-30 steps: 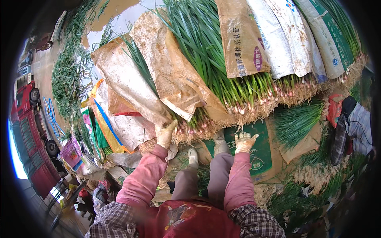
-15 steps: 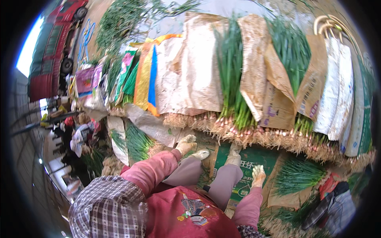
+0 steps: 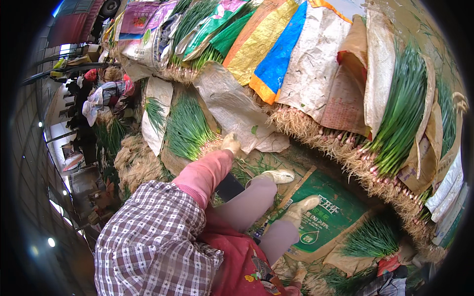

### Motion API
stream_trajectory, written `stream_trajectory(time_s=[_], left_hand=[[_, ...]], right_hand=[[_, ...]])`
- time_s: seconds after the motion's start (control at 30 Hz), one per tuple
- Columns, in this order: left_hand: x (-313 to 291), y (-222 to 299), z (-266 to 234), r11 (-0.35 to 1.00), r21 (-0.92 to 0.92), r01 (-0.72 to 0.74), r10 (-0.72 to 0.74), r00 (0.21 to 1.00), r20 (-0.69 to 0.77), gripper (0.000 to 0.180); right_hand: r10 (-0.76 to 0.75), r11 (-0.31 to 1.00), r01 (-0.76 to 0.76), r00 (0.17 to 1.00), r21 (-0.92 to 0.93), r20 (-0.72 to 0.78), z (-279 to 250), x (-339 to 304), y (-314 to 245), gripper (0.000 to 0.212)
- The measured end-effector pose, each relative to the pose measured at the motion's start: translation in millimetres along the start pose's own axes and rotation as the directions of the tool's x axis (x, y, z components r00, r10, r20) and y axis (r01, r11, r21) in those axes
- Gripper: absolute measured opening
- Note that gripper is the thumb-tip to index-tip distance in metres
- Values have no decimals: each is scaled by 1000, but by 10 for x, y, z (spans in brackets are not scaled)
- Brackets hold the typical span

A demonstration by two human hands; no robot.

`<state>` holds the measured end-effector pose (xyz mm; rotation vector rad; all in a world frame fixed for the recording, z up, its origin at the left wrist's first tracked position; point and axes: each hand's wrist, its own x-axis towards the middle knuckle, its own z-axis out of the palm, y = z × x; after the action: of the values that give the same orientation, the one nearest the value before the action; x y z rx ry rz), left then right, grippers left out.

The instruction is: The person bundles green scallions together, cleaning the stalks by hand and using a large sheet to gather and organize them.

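My left hand, in a pale work glove, is beside the pinkish root ends of a heap of green onions at left. Its fingers look curled together; whatever they hold, if anything, is hidden. That heap lies fanned out on sacking, its green tops pointing away to the left. Low in the picture, close to my knee, my right hand shows only in part, and its fingers are unclear. A smaller bunch of green onions rests on a whitish sack left of the heap.
Along the far side runs a long row of green onions, roots toward me, partly covered by sacks. A green printed sack lies under my feet. More green onions are at lower right. Another person is at far left.
My view has swung left, so the row of onions sits further right. My left hand has reached left to the onion heap. My right hand has dropped toward the lower edge.
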<state>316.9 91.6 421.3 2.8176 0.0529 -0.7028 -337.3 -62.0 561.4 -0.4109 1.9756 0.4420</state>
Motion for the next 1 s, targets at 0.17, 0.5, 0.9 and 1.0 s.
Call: stream_trajectory(time_s=[0.17,0.5,0.9,1.0], left_hand=[[1098,1154,-822,778,354,-519,580,810,-88,66],[2429,930,-449,324,862,-390,708,704,53,43],[2016,821,-949,417,840,-348,165,938,306,36],[671,1381,-1117,215,770,-601,-208,742,637,36]], right_hand=[[-103,995,101,989,-27,-104,141,-40,-590,38],[-174,978,183,980,-101,97,669,271,-430,34],[-462,856,506,843,-112,276,1666,106,-780,30],[-521,853,463,784,240,338,2050,-624,-1383,29]])
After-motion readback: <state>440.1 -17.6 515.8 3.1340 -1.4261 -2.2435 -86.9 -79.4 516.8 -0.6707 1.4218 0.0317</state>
